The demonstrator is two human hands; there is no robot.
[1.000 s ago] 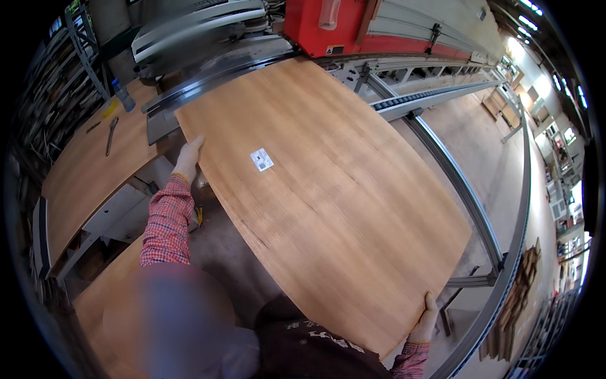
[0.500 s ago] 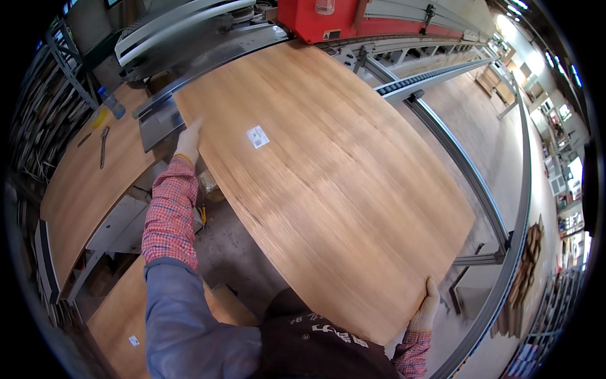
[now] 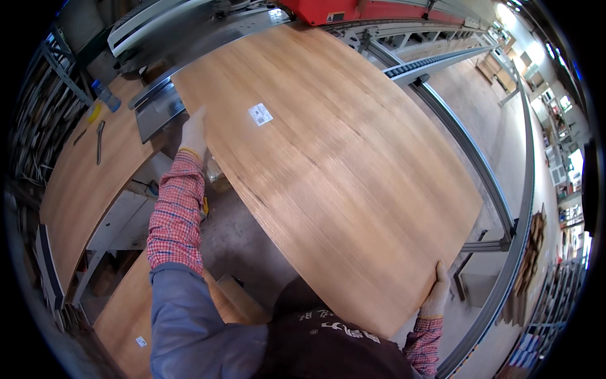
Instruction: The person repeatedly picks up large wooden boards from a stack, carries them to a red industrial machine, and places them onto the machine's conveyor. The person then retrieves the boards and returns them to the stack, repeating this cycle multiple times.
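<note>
A large wood-grain panel (image 3: 341,170) with a white label (image 3: 260,114) lies across the saw table in front of me, its near end reaching toward my body. My left hand (image 3: 194,131), in a pale glove, grips the panel's left edge near its far corner. At the near right corner my right hand (image 3: 435,295), gloved too, is closed on the edge with the thumb on top. The fingers under the panel are hidden on both hands.
A metal saw table (image 3: 161,108) and red machine housing (image 3: 372,9) stand at the far side. An aluminium frame (image 3: 470,148) runs along the right. On the left, a wood-topped bench (image 3: 82,170) holds a blue-capped bottle (image 3: 107,98), yellow tape (image 3: 94,113) and a dark tool (image 3: 100,142). Another labelled panel (image 3: 126,316) lies lower left.
The panel has slid a little forward, away from me, with both hands moving along with it. The view has also shifted slightly.
</note>
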